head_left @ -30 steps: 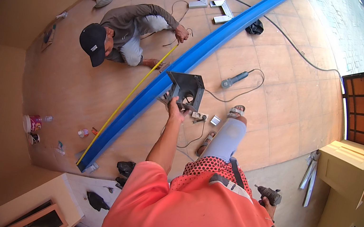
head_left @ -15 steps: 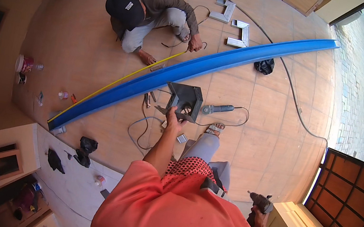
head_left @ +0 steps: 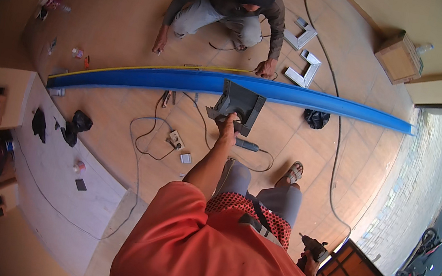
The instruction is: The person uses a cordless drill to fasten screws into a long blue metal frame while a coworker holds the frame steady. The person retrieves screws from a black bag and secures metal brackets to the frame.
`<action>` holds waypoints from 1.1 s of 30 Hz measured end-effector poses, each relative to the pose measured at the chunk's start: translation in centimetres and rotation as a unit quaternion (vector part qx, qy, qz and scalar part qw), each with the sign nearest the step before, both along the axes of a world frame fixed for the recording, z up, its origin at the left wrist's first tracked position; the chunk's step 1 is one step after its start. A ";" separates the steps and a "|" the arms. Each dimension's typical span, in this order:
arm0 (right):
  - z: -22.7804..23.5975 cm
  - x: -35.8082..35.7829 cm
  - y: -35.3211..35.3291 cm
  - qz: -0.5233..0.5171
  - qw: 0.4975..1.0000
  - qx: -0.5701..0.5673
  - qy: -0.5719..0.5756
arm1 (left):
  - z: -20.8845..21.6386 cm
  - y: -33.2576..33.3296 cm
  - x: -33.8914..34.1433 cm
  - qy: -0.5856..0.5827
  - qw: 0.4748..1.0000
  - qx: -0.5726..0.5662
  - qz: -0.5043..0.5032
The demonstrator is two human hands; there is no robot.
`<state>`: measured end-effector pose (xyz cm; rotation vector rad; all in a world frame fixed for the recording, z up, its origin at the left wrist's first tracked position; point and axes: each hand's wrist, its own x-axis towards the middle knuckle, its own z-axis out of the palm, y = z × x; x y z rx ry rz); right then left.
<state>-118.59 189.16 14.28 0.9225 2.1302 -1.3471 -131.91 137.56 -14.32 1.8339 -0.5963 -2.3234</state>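
My left hand (head_left: 228, 128) is closed on the edge of a dark grey gutter outlet (head_left: 244, 100), an angular piece with a round opening. It is held up in front of the long blue gutter (head_left: 326, 101) and covers part of it in this view. Low at my right side, my right hand (head_left: 309, 265) grips a power drill (head_left: 314, 248) with its bit directed to the left. Beyond the gutter, a co-worker (head_left: 225, 10) squats. One of that person's hands is at the right end of a yellow tape measure (head_left: 186, 68) stretched along the gutter's far edge.
Two silvery angular frames (head_left: 306, 71) lie on the tiles behind the gutter. An angle grinder (head_left: 247, 145) with a cord lies near my feet. Loose cables (head_left: 335, 169), pliers (head_left: 166, 98) and black plastic bags (head_left: 316, 119) are scattered about. A wooden box (head_left: 400, 58) stands far right.
My view has turned, so the gutter now runs nearly level across it. I still hold the gutter outlet and the drill. The co-worker's left-side hand has come away from the gutter.
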 end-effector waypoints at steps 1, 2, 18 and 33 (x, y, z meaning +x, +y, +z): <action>-0.4 -2.2 1.3 0.019 1.000 -0.001 0.004 | 0.0 1.3 -1.3 0.003 1.000 0.003 0.013; -1.1 -4.5 3.0 0.037 0.999 -0.005 0.010 | 0.2 2.6 -3.1 0.007 1.000 0.004 0.024; -3.0 -42.5 20.1 0.322 0.946 -0.015 -0.039 | -3.4 11.8 -19.1 -0.054 0.976 -0.047 0.208; 1.3 -48.8 -2.9 0.545 0.771 0.292 -0.149 | -14.8 7.1 -19.1 0.046 0.963 -0.061 0.259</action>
